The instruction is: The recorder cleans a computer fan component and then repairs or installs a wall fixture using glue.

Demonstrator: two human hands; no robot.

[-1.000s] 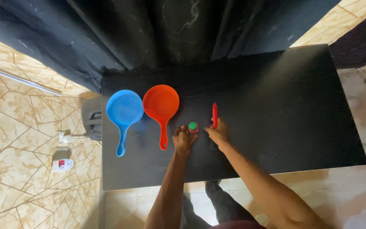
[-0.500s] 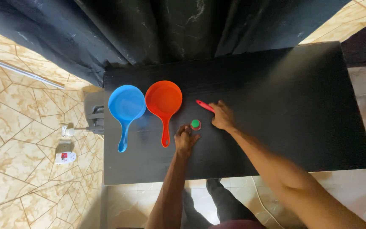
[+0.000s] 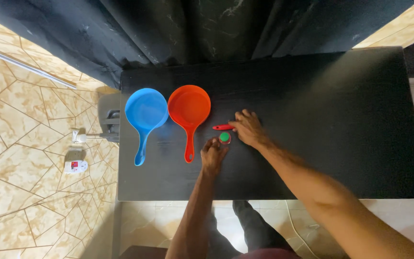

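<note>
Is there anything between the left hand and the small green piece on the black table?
Nothing visible. The left hand has its fingertips right at the green piece, with only bare table around it. The right hand rests just beside it on a red stick. The orange pan lies off to the side.

Two pans: one blue pan, one orange pan.

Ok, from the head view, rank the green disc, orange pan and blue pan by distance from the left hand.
1. Green disc: at the left hand fingertips, just right of them.
2. Orange pan: left of the hand, handle closest.
3. Blue pan: farthest left, near the table edge.
</note>
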